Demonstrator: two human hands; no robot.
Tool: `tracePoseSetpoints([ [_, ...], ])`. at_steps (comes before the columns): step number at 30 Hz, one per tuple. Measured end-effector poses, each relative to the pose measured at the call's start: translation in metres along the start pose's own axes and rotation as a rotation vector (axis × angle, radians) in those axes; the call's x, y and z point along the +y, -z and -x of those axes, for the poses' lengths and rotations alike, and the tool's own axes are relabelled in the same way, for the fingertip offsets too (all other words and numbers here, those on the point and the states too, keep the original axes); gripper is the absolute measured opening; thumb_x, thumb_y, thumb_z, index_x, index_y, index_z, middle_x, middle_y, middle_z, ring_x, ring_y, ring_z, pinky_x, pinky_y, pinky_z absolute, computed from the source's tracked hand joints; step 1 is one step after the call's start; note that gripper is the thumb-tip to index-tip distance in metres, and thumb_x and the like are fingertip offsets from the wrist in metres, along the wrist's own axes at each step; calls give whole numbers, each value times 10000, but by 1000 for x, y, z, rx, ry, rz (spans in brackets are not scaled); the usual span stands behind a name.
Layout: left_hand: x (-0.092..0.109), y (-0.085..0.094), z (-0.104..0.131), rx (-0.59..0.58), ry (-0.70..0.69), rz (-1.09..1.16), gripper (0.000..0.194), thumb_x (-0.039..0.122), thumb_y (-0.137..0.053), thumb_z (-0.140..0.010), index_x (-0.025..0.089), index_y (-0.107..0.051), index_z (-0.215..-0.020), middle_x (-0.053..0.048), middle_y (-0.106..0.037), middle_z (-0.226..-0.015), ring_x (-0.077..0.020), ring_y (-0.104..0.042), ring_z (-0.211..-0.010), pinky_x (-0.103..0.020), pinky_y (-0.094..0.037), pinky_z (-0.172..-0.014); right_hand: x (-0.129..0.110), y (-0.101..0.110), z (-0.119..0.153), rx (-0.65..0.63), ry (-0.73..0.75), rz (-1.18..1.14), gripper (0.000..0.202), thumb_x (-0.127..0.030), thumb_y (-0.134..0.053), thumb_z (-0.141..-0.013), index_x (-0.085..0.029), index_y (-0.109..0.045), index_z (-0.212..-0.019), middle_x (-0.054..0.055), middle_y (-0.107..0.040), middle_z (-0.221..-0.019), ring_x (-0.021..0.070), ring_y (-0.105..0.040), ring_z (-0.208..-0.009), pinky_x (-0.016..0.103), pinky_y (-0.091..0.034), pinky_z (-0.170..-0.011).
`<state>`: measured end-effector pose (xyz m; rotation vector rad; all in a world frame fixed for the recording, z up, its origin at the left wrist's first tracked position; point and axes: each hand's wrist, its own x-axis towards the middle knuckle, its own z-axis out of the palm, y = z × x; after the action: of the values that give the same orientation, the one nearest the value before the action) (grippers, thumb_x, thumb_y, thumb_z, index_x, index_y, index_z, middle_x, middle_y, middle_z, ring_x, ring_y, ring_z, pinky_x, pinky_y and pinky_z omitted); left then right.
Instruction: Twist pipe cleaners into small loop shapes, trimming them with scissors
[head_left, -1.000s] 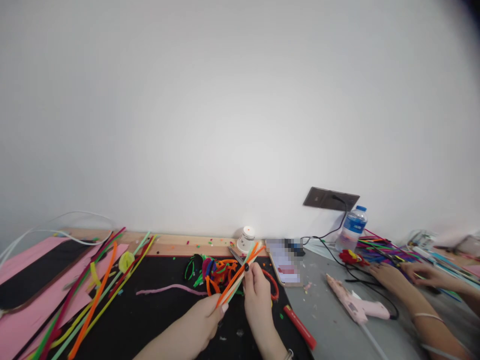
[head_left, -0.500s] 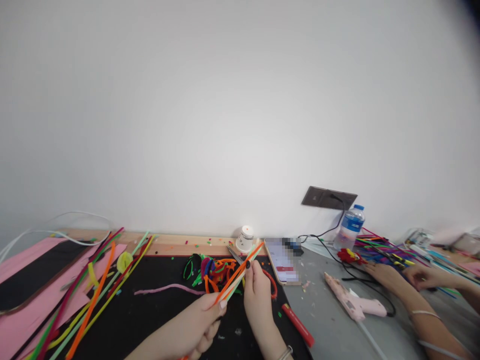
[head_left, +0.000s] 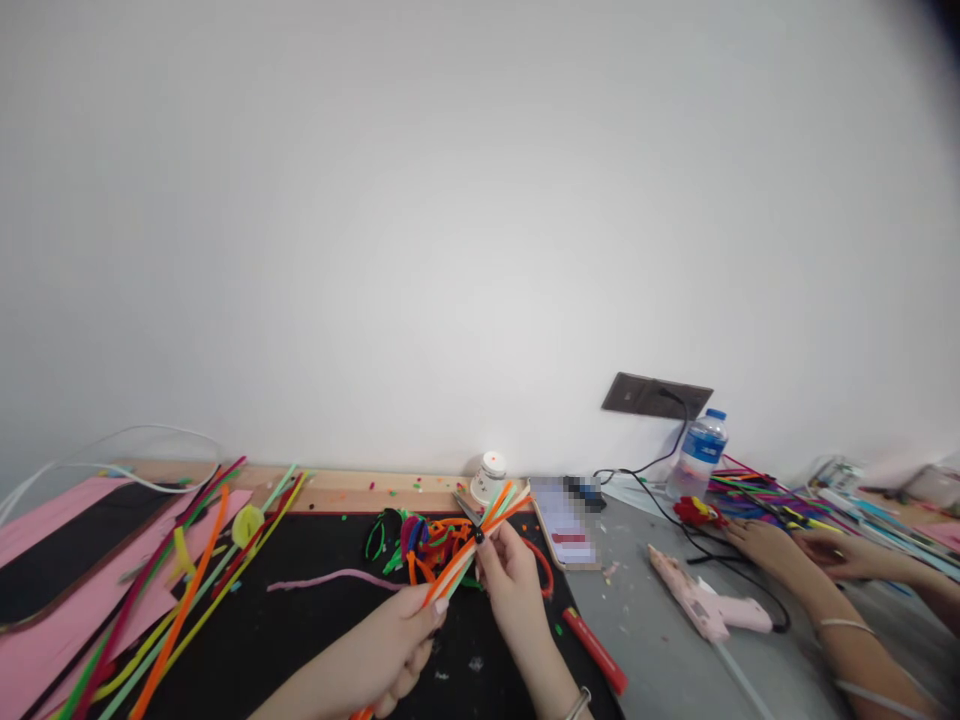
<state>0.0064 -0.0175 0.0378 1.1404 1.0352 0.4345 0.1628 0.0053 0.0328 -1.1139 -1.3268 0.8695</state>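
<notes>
A bundle of orange, pale green and whitish pipe cleaners (head_left: 452, 574) slants up to the right over a black mat (head_left: 315, 640). My left hand (head_left: 401, 640) is closed round its lower part, with orange ends showing beneath. Higher up, my right hand (head_left: 504, 565) pinches the bundle between thumb and fingers, and the tips fan out above it. Behind lies a tangle of orange, green and purple pipe cleaners (head_left: 427, 543), next to a pink strand (head_left: 337, 577). Scissors (head_left: 466, 507), partly hidden, rest near a white paper cup (head_left: 489, 480).
Long pipe cleaners (head_left: 184, 610) and pink sheets (head_left: 45, 665) lie left. To the right are a phone (head_left: 551, 520), a red tube (head_left: 595, 650), a pink glue gun (head_left: 705, 605), a bottle (head_left: 699, 455) and black cables. Another person's hands (head_left: 772, 550) work at far right.
The bundle's upper tips have spread apart, and my right hand has turned, its fingers shifting slightly left. My left hand has barely moved. At far right, the other person's hand has shifted left.
</notes>
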Motion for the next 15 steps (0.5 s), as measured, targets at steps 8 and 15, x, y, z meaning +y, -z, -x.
tracePoseSetpoints([
  [8,-4,4,-3,18,-16,37,342,581,-412,-764,243,-370,-794,127,-319,-496,-25,-185,-327,-150,-97,-308,5,0,-3,-98,-120,-119,221,-367,-471,-835,-194,-433,-703,-66,-419,-511,63,-277,-353,193,-176,-341],
  [15,-1,6,-3,7,-3,53,375,599,-440,-738,244,-399,-853,129,-303,-494,-30,-178,-335,-157,-82,-319,9,2,-6,-79,-114,-80,212,-348,-497,-823,-192,-431,-696,-72,-417,-486,61,-293,-340,184,-195,-326],
])
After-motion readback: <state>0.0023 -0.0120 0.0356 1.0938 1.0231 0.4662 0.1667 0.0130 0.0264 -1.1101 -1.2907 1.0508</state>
